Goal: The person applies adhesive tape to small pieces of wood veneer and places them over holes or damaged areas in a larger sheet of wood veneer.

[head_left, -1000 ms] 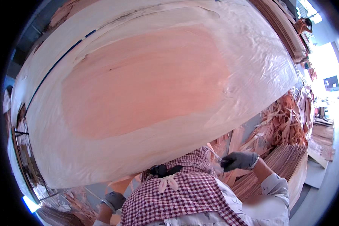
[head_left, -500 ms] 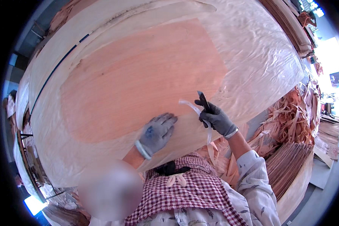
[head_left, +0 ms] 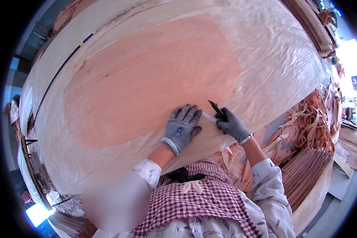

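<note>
A large pale veneer sheet (head_left: 281, 51) fills most of the view, with a pink-salmon veneer area (head_left: 142, 75) in its middle. My left hand (head_left: 181, 129), in a grey glove, lies spread on the lower edge of the pink area, fingers outstretched. Just to its right, my right hand (head_left: 231, 123), also gloved, grips a black knife (head_left: 215, 107), blade tip pointing up and left. A narrow white strip (head_left: 208, 116) runs between the two hands and on down beneath the right one; whether the fingers pinch it is hard to tell.
Torn veneer scraps (head_left: 305, 119) and a stack of thin sheets (head_left: 303, 178) lie to the right, below the sheet's edge. More stacked boards (head_left: 309, 22) are at the upper right. A long dark blue line (head_left: 57, 71) crosses the sheet's left part, and a metal rack (head_left: 27, 141) stands at the left.
Both hands have come up from the sides onto the sheet. My left hand has slid slightly up and right, beside the knife; my right hand has shifted a little right and down since half a second ago.
</note>
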Motion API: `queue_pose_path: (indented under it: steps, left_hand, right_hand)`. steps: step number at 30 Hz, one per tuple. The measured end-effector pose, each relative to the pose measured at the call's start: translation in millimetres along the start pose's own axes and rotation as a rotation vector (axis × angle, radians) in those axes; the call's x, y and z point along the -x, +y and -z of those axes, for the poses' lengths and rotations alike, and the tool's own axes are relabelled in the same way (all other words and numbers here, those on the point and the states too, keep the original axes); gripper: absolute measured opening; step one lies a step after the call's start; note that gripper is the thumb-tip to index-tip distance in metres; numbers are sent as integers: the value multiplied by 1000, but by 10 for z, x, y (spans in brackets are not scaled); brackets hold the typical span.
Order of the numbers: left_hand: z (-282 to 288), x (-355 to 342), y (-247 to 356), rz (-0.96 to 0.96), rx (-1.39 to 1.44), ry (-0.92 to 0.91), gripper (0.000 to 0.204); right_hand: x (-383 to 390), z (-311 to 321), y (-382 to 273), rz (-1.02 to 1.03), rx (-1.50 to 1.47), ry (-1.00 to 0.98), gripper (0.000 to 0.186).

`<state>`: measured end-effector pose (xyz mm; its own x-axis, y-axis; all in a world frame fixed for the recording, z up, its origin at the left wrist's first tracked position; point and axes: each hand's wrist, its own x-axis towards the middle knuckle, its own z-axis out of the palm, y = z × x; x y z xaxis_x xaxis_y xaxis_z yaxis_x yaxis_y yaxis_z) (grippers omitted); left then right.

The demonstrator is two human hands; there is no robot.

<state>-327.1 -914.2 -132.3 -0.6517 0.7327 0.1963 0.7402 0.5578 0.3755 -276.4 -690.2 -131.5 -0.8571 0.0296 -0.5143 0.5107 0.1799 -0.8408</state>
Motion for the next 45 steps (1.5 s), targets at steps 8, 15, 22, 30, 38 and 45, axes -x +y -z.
queue_pose_path:
  steps: [8,15,22,30,38,45]
  left_hand:
    - [-118,66,-105,83,-33,123,52]
    - [-52,-81,187,88,-95,-151,59]
    - [-35,-92,167,154,-78,-328,57]
    - [398,1453,-630,197,-686,-10,55]
    - [1012,2458,-1046,577,-222,99,56]
    - [889,2312,-1073,366,-140,90,54]
  right_hand:
    - [-63,60,-2,13,172,56,21]
    - [29,42,-89,-29,166,19,19]
    - [554,-599,-679,-111,110,-333,29]
    - [320,-1875,-1154,124,6,-534,30]
    - [-356,-2837,-836,115,-11,-468,24]
    - [-257,-2933,-900,125,247,-367,20]
